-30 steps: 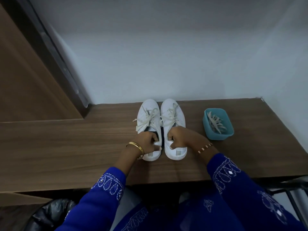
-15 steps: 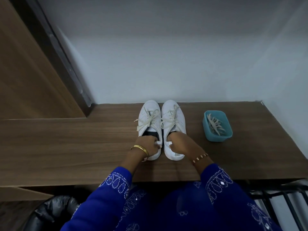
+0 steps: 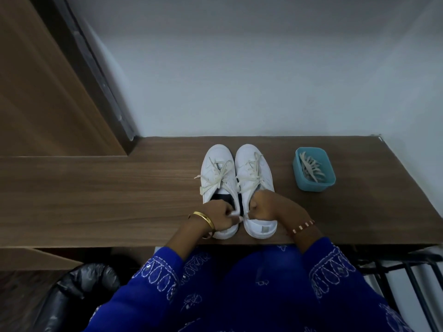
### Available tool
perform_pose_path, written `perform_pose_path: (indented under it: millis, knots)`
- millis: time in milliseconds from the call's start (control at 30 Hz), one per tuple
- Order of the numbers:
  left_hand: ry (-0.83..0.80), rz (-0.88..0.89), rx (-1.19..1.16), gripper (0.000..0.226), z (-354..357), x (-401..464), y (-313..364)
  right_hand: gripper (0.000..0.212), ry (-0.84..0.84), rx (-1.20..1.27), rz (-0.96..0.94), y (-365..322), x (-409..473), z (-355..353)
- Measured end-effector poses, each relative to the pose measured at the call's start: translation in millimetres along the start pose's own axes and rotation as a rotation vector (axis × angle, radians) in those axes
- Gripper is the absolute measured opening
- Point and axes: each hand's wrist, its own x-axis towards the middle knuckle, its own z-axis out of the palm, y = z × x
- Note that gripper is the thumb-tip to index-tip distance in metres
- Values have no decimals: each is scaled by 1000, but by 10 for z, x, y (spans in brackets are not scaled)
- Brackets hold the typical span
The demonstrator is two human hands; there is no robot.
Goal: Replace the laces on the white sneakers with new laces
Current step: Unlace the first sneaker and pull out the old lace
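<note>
Both grips are closing on the heel collars — the left hand (image 3: pixel 219 215) pinching the left sneaker (image 3: pixel 218 185), the right hand (image 3: pixel 268 207) the right sneaker (image 3: pixel 255 185) — near the table's (image 3: pixel 96 200) front edge. Light, soft-sided shoes; their tied old laces (image 3: pixel 217 179) are looking limp, best taken by the loose ends.

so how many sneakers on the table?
2. The left sneaker and the right sneaker stand side by side, toes toward the wall, left of the teal tub. The left hand and right hand grip their heel ends.
</note>
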Motion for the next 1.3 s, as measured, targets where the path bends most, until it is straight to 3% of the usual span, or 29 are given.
perform_pose_path:
  millis: [67, 133, 300, 400, 600, 933, 1300]
  knots:
    - [-33, 11, -53, 47, -42, -63, 19, 35, 123, 48, 30, -51, -16, -99]
    - [44, 30, -111, 45, -126, -113, 15, 27, 317, 106, 12, -141, -6, -218]
    - [610, 85, -350, 37, -232, -96, -111, 16, 509, 360, -41, -373, 197, -294]
    - [765, 15, -414, 24, -239, -25, -121, 15, 523, 475, -5, -431, 318, -183]
    - [753, -55, -513, 14, -166, 112, -164, 16, 591, 564, 58, -482, 364, -29]
    - [743, -87, -507, 15, -81, 62, -238, 16, 642, 487, 50, -499, 270, 151]
    - [678, -57, -537, 15, -104, 48, -283, 15, 556, 268, -50, -513, 243, 95]
